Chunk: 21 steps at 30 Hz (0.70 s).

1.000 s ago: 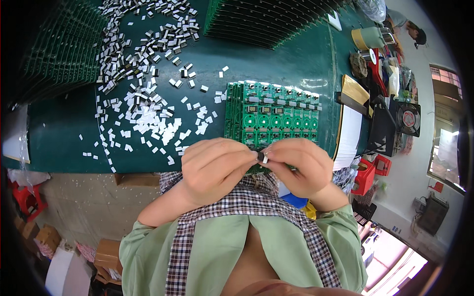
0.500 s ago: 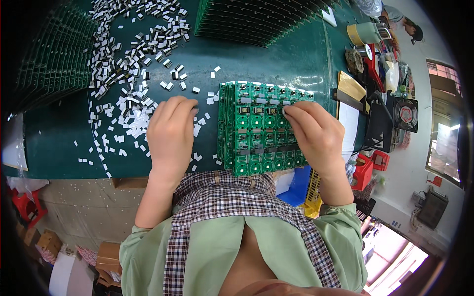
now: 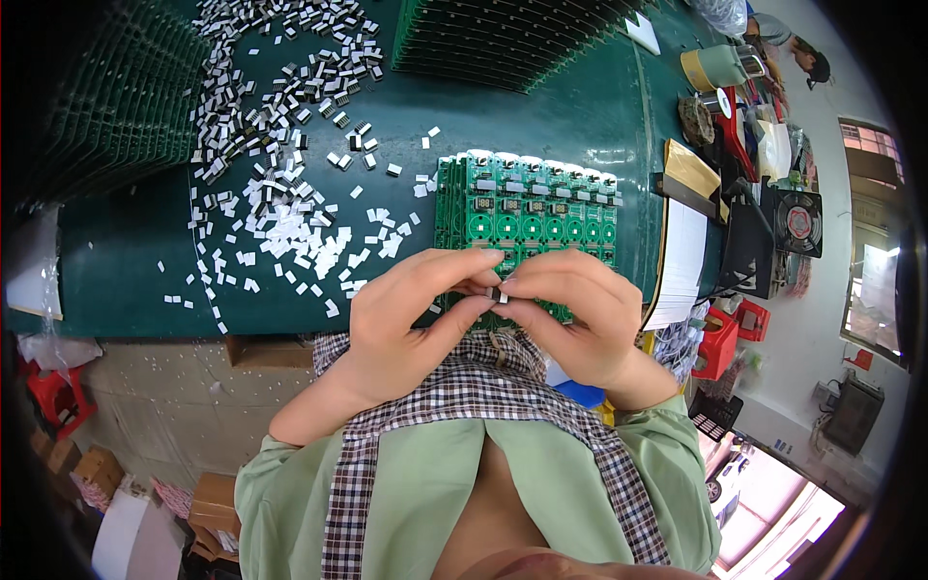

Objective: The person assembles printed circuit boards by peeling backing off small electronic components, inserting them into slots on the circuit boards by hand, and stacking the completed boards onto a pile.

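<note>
My left hand (image 3: 411,314) and my right hand (image 3: 580,309) meet at the near part of a stack of green circuit boards (image 3: 478,227). Between the pinched fingertips of both is a small black-and-white digit display (image 3: 498,295), partly covered by the fingers. Several like displays sit in a row on the top board, at its left; its near part is hidden behind my hands. Left of the stack, white paper-like pieces (image 3: 290,232) lie scattered, and beyond them spreads a large pile of loose displays (image 3: 261,116).
Tall stacks of circuit boards stand at the far left (image 3: 121,111) and far middle (image 3: 512,39) of the green table (image 3: 541,116). Along the right edge are papers (image 3: 679,256), a pale green mug (image 3: 713,68) and a black fan (image 3: 797,222). Another person (image 3: 807,60) is at the far right.
My left hand has moved right, away from the loose pieces, and my right hand has come off the display row toward me. Both now meet at one display. Another display sits in the row.
</note>
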{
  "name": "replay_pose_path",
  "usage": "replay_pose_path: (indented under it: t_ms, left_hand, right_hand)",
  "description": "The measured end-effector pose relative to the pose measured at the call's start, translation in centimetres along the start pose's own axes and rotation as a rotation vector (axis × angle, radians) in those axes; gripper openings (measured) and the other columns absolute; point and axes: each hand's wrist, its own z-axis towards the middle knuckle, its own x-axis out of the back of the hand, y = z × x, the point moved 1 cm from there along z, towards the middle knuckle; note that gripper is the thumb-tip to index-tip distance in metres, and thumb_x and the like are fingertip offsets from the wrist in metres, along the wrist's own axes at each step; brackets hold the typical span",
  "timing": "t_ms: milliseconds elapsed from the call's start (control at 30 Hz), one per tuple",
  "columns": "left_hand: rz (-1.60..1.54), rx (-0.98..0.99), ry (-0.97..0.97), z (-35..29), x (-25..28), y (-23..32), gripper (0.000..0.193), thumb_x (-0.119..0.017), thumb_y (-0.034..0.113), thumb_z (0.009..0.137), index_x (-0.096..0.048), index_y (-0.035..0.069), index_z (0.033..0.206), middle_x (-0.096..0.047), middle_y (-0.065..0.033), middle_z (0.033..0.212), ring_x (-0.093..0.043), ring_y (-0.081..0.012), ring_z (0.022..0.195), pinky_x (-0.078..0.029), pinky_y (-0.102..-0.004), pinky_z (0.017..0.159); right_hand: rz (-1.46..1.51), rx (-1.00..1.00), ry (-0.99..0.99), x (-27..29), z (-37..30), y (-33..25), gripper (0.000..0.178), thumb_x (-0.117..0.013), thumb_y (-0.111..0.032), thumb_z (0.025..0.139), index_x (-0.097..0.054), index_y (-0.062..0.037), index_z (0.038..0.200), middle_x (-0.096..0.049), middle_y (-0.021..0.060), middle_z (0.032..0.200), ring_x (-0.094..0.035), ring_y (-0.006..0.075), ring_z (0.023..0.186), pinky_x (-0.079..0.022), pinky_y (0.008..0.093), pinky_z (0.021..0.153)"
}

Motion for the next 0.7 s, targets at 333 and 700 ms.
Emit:
replay_pose_path:
  t_ms: [333,700]
  left_hand:
    - [0.293,-0.233,-0.053,0.27,-0.32,0.28,0.038,-0.067,-0.008,0.071,-0.061,0.002,0.107,-0.065,-0.0126,0.092,-0.065,-0.0248,0.079,-0.054,-0.0304,0.066]
    - [0.317,-0.18,0.014,-0.15,-0.58,0.08,0.024,-0.069,-0.005,0.071,-0.064,0.0,0.094,-0.066,-0.0123,0.087,-0.065,-0.0241,0.075,-0.054,-0.0307,0.064]
  right_hand:
    - [-0.021,-0.023,0.076,-0.35,-0.79,0.15,0.02,-0.075,0.001,0.066,-0.066,-0.0021,0.084,-0.065,0.0091,0.082,-0.065,0.0198,0.071,-0.052,0.0286,0.06]
    - [0.019,0.011,0.058,-0.12,-0.85,0.47,0.021,-0.075,0.002,0.066,-0.066,-0.0016,0.084,-0.065,0.0095,0.082,-0.065,0.0206,0.072,-0.053,0.0276,0.059]
